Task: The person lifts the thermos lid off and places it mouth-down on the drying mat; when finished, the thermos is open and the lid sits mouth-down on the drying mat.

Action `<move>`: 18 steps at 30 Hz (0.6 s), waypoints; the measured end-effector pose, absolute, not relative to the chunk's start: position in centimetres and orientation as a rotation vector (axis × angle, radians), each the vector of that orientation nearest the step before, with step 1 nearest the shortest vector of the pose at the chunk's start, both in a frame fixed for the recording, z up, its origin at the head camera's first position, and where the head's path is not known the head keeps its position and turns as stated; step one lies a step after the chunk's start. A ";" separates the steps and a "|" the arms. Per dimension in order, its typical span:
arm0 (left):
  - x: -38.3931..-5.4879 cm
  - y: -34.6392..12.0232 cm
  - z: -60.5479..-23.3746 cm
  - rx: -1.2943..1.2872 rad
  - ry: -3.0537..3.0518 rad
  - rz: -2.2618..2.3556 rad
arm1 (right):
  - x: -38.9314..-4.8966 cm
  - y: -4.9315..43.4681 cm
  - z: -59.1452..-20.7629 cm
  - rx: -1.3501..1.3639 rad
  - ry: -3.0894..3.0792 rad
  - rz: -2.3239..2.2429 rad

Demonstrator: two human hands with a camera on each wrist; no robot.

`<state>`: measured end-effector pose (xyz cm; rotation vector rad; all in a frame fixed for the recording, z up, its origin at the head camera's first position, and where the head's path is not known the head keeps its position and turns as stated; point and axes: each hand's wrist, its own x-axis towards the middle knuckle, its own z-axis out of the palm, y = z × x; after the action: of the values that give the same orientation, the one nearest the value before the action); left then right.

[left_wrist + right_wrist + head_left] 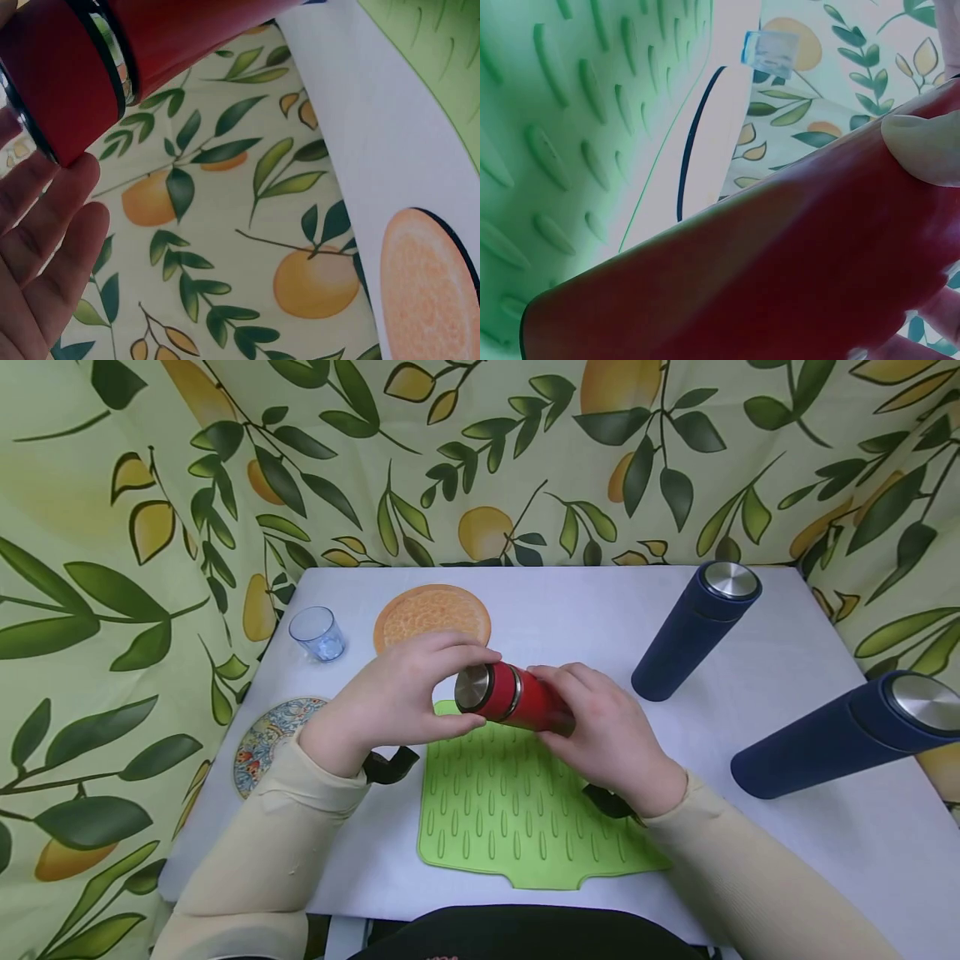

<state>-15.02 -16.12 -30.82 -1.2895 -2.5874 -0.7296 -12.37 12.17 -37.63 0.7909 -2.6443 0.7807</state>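
A red thermos flask [529, 700] is held tilted above the green ribbed mat [517, 810], its steel-topped lid pointing left. My left hand [408, 693] holds the lid end between thumb and fingers. In the left wrist view, fingertips [79, 176] touch the lid's edge, and a shiny ring [112, 49] separates lid from body. My right hand [603, 727] grips the flask's body. The right wrist view shows the long red body [727, 277] close up, with the thumb [922, 146] pressed along it. The flask's base is partly hidden behind the right hand in the head view.
Two dark blue thermos flasks [693, 631] [840, 735] stand on the right of the white table [562, 610]. A blue-tinted glass [318, 635] is at the back left, near an orange round mat [442, 610]. A patterned round plate [262, 743] lies partly behind the left arm.
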 end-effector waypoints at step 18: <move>-14.3 -17.0 -32.2 -0.996 -2.375 -0.868 | -12.9 13.1 -37.1 0.713 -2.559 0.818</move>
<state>-14.29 -16.98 -32.17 -0.9958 -2.3750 -0.8680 -12.93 13.05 -37.11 0.7128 -2.5592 0.8177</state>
